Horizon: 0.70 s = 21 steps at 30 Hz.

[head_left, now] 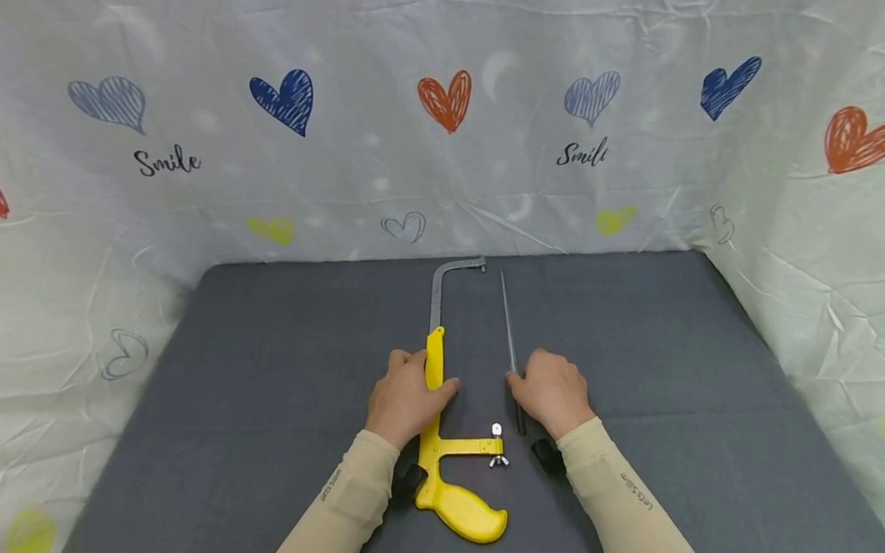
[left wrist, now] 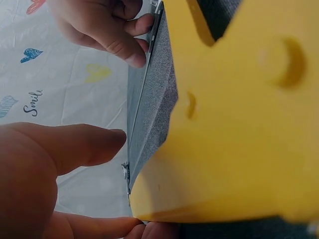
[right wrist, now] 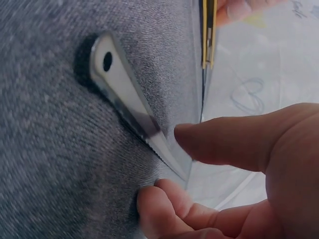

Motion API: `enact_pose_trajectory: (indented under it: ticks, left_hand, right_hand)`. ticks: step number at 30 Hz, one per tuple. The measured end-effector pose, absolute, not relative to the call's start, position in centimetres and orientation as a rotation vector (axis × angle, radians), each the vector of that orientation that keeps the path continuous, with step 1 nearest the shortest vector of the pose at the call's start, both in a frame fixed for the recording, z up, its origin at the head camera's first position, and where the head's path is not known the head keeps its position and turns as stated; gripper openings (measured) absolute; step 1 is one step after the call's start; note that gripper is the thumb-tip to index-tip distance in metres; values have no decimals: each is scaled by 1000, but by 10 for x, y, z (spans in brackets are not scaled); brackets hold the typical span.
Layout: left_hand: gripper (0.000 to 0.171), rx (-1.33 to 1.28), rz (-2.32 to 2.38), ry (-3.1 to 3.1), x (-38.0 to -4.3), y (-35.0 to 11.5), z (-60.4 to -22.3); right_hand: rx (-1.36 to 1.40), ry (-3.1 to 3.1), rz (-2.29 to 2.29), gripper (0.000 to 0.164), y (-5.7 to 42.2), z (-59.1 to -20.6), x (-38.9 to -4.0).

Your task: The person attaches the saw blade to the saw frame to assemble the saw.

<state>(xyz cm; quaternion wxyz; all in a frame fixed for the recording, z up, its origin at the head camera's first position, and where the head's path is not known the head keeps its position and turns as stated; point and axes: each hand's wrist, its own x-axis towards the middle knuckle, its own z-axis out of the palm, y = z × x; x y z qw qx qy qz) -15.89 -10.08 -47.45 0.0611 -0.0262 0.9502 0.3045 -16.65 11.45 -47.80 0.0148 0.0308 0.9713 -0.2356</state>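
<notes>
A hacksaw frame (head_left: 428, 453) lies on the grey cloth, its yellow handle (head_left: 470, 515) toward me and its grey metal bow (head_left: 436, 300) pointing away. My left hand (head_left: 404, 401) straddles the yellow bar, fingers at its left edge. In the left wrist view the thumb (left wrist: 94, 144) stretches out, apart from the bar. Right of the frame, a separate toothed saw blade (head_left: 508, 323) lies lengthwise on the cloth. My right hand (head_left: 555, 393) is over its near half. The right wrist view shows thumb and fingers parted on either side of the blade (right wrist: 124, 92), not pinching it.
A wing-nut clamp (head_left: 499, 456) sits on the frame's short yellow arm, between the hands. Grey cloth (head_left: 290, 385) covers the table. White curtains (head_left: 437, 176) printed with hearts hang behind and at both sides.
</notes>
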Motion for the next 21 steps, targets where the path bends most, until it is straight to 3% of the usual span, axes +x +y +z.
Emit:
enact_pose_trajectory:
  ticks: [21]
  left_hand:
    - [73, -109, 844, 2866, -157, -99, -474]
  right_hand:
    - [146, 2958, -737, 56, 114, -478, -166]
